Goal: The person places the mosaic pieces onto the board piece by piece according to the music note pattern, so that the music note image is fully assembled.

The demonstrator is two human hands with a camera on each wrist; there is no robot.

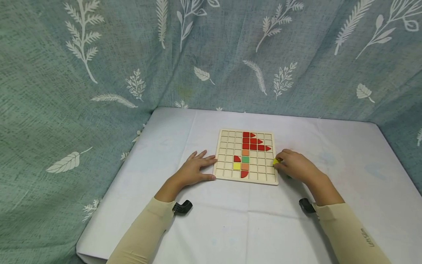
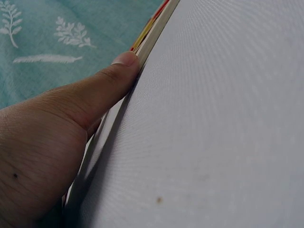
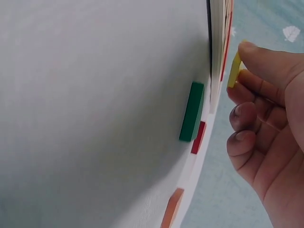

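A wooden grid board [image 1: 227, 154] lies on the table with red, orange, green and yellow pieces set in its cells. My left hand [image 1: 194, 171] rests at the board's left edge, fingers spread and mostly straight, thumb [image 2: 114, 76] touching the rim in the left wrist view. At the right edge, my right hand [image 1: 298, 167] pinches a yellow piece [image 3: 234, 70] between thumb and forefinger, held above the tabletop. The other fingers are loosely curled. Below that hand a green block [image 3: 192, 111] lies on the table, mostly hidden in the head view.
Beside the green block lie a red piece [image 3: 198, 137] and an orange piece [image 3: 172, 209] on the white tablecloth [image 1: 211, 227]. A patterned curtain [image 1: 224, 55] hangs behind the table and along its left side.
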